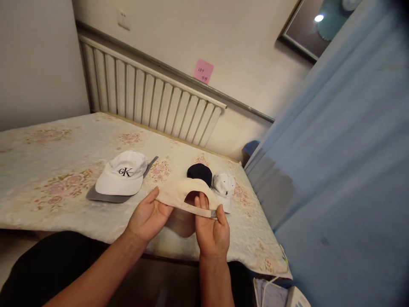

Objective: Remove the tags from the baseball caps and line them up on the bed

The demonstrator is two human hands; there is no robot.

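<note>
A cream baseball cap (175,191) is held up in front of me, its back opening and strap facing me and its brim hanging low. My left hand (148,216) grips the cap's left edge between thumb and fingers. At the strap's metal buckle, my right hand (212,228) pinches the band, with some fingers inside the back opening. Just behind it on the bed lie a dark navy cap (200,172) and a white cap (224,184) with a small dark logo, both partly hidden. To the left, a white cap with black letters (123,172) rests on a grey cap (110,197).
The caps lie on a bed with a floral cover (64,149). Behind it are a white radiator (153,94) and a wall with a pink note (203,71). A blue curtain (335,162) hangs at the right. A blue item (251,147) sits in the far corner.
</note>
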